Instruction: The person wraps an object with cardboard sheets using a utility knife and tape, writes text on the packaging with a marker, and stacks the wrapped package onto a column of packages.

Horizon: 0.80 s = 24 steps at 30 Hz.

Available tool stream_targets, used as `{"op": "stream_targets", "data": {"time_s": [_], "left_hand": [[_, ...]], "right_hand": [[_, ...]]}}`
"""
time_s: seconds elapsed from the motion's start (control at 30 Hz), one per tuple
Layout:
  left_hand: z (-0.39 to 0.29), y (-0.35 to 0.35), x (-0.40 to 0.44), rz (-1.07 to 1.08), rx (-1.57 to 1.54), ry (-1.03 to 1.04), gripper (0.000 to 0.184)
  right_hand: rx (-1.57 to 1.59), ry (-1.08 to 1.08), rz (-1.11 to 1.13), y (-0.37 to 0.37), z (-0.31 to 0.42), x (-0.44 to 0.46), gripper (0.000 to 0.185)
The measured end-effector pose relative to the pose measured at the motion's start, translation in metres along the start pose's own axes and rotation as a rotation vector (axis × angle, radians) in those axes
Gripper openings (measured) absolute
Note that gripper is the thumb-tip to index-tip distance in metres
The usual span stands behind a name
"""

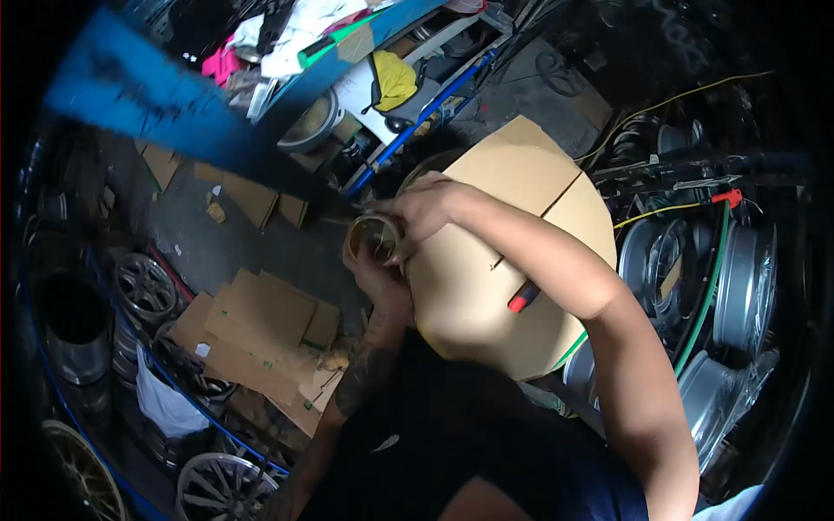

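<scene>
Fingers curled, my left hand (380, 285) grips a glossy tape ring (352, 236), right hand (424, 208) touching, grip unclear; silver wheels (743, 282) stand beside round tan cardboard (465, 304).

The location is a workshop containing vehicle wheels. Indicators: spoked wheels (228, 491) at the left, silver rims (744, 286) with clear wrap at the right, a scuffed blue metal beam (130, 87), and cardboard sheets (265, 308) above a grey floor (261, 241).
</scene>
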<state>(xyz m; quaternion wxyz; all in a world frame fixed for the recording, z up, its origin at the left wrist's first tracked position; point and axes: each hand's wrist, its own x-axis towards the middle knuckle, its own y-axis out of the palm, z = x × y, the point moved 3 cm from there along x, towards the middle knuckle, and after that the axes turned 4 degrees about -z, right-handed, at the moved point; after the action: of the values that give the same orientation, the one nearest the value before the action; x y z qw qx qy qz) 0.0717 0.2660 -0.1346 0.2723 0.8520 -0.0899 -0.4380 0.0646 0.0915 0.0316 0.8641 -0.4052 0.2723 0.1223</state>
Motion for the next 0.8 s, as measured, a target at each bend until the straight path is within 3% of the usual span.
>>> {"op": "stream_targets", "data": {"time_s": [0.1,0.2,0.27,0.33,0.4,0.47,0.53,0.57,0.67,0.8], "left_hand": [[-0.02,0.058,-0.042,0.028,0.087,-0.054,0.047],[-0.006,0.071,-0.033,0.189,0.401,-0.031,0.061],[-0.006,0.096,-0.047,0.369,0.803,0.077,0.068],[-0.023,0.117,-0.056,0.518,0.916,-0.114,0.076],[-0.031,0.121,-0.056,0.605,0.999,-0.203,0.08],[-0.03,0.12,-0.052,0.633,1.042,-0.183,0.079],[-0.036,0.127,-0.046,0.776,1.481,0.309,0.078],[-0.034,0.135,-0.045,0.834,1.669,0.588,0.078],[-0.025,0.197,-0.068,1.011,1.751,0.851,0.073],[0.042,0.264,-0.039,0.995,1.518,0.889,0.072]], "right_hand": [[0.236,-0.167,-0.065,0.004,-0.029,0.036,0.094],[0.105,-0.335,-0.221,-0.034,-0.041,0.054,0.063],[0.226,-0.4,-0.069,-0.071,-0.075,0.065,0.041],[-0.025,-0.252,-0.14,-0.112,-0.14,0.051,0.032],[0.184,-0.052,-0.143,-0.147,-0.208,-0.012,0.03],[0.396,0.152,-0.257,-0.125,-0.275,-0.059,0.033],[0.438,0.257,-0.384,-0.075,-0.304,-0.077,0.031],[0.31,0.296,-0.504,-0.074,-0.292,-0.09,0.033],[0.331,0.331,-0.604,-0.074,-0.279,-0.11,0.03],[0.286,0.363,-0.674,-0.075,-0.269,-0.117,0.027]]}}
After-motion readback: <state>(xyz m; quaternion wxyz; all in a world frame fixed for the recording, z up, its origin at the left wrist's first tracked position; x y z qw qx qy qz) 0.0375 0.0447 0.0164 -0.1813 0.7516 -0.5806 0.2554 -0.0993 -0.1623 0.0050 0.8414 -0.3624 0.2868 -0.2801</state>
